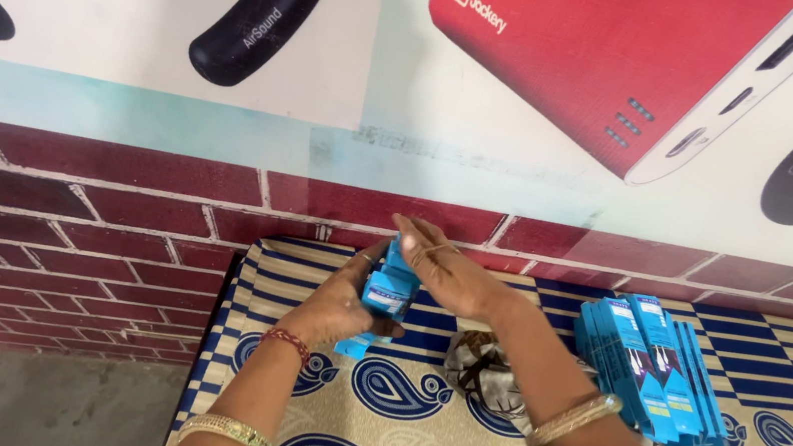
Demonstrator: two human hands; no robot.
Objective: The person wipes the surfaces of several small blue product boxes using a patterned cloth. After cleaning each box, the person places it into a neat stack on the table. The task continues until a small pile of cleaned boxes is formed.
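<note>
- Head view: a small stack of blue boxes (390, 291) is held between the two hands, above the patterned cloth (372, 422) that covers the surface, just left of the crumpled dark wrapper (477, 369).
- The left hand (338, 302) is cupped under and behind the stack, its fingers closed on it; a red thread and a gold bangle are worn on that arm.
- The right hand (446, 270) is laid flat against the stack's top and far side, its fingers pressing it, wrist bent inward.
- The step in hand is judged to be squaring the stack.
- A steady two-sided grip would be called for next, so that no box slips.
- A larger pile of blue boxes (651, 365) lies right of the wrapper, below the brick wall (94, 226).
</note>
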